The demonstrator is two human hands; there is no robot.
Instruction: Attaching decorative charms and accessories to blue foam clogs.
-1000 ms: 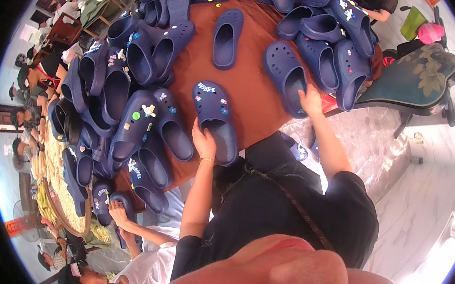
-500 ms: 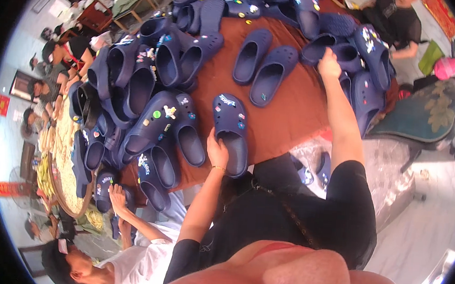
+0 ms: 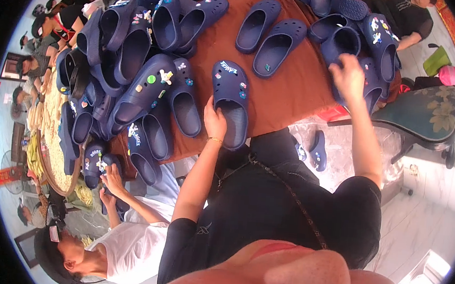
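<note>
Decorated shoe: located at the near edge of the brown cloth, directly to the right of my left hand. Long axis: near to far, with the toe at the far end, canted slightly left, and the heel toward my body. My left hand is the nearer of the two and is in contact with the shoe. My right hand is well apart from it, farther out and to the right.

Left hand state: narrow, holding the left side wall beside the foot opening. I cannot tell whether the sole rests fully on the cloth or is slightly raised.

Right hand state: partly wide, fingers bent, with no object visible in the grasp. It is at a plain blue shoe in the right-hand group; blur prevents me from telling whether the fingertips touch it.

Appearance of the decorated shoe: dark blue, closed rounded toe with holes, ridged insole. A white lettered charm is fitted across the toe; small coloured charms, including a blue flower, sit lower on both sides.

Surroundings: a heap of shoes stands to the left; a pair of shoes lies farther out on the cloth.
</note>
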